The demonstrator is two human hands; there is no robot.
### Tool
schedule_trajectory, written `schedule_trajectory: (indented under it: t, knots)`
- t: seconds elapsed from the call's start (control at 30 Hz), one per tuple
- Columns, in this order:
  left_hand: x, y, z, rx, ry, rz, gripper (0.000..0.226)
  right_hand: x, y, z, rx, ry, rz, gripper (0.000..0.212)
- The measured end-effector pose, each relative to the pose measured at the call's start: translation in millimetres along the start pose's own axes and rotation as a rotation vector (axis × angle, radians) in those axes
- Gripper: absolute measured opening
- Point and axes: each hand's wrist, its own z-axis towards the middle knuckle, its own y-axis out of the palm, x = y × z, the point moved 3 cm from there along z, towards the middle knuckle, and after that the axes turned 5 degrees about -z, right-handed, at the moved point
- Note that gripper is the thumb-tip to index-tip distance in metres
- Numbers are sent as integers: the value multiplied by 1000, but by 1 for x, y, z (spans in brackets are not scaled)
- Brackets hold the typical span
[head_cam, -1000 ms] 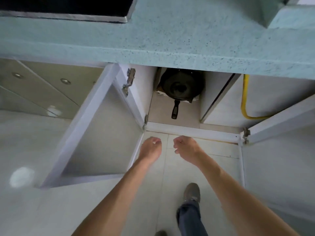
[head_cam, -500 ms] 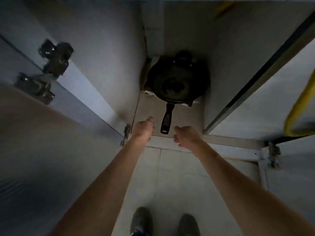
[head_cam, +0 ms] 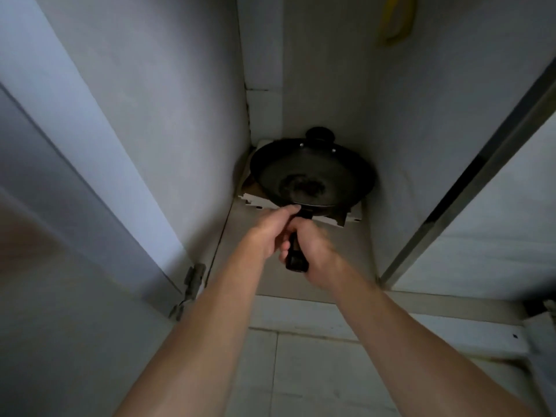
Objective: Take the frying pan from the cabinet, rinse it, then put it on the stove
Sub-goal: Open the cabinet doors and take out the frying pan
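So on the far left there's the open cabinet door (head_cam: pixel 75 182) with its hinge (head_cam: pixel 192 278) down at the bottom corner. Moving in, the left hand (head_cam: pixel 270 230) is on the upper part of the frying pan's handle (head_cam: pixel 296 257), fingers curled around it near where it meets the pan. Right next to it the right hand (head_cam: pixel 316 254) is wrapped on the lower end of the same handle, a bit blurry but clamped on as far as I can tell. The frying pan (head_cam: pixel 313 173) itself sits at the back of the cabinet floor, on top of what looks like flattened cardboard (head_cam: pixel 346 218). There's something yellow (head_cam: pixel 397 19) up top right, can't tell what.

Progress-wise I'd say it's barely started: pan grabbed but not out of the cabinet yet, rinsing and the stove are all still to go. No brand or writing readable anywhere.
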Motion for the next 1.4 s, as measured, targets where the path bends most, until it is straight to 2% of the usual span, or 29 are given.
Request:
schedule_trajectory:
  t: [0.1, 0.23, 0.33, 0.47, 0.63, 0.8, 0.93, 1.07, 1.13, 1.27, 1.4]
  knots:
    - [1, 5, 1, -25, 54, 6, 30, 2, -7, 0, 106, -59, -86, 21]
    - [7, 11, -4, 1, 111, -12, 25, -7, -19, -16, 77, -122, -86, 14]
    - [12, 14, -15, -21, 130, -19, 16, -16, -24, -34, 38, -155, -88, 19]
    - [14, 13, -31, -37, 167, -45, 25, -18, -26, -53, 26, -226, -221, 24]
    - [19, 13, -49, -78, 125, -118, 43, -25, -29, -79, 26, -344, -407, 14]
    - [38, 10, -65, -103, 70, -226, 38, -30, -23, -109, 8, -409, -444, 8]
    - [34, 6, -71, -81, 25, -212, 43, -26, -23, -124, -38, -387, -430, 6]
    - [37, -16, -68, 6, 157, -355, 33, -19, -26, -127, -70, -340, -380, 8]
    - [37, -27, -63, 26, 169, -382, 34, -15, -27, -129, -68, -322, -389, 10]
    - [31, -32, -61, 87, 173, -392, 22, -7, -30, -131, -57, -294, -433, 11]
    - [24, -33, -67, 94, 156, -514, 35, -5, -37, -144, -70, -278, -520, 15]
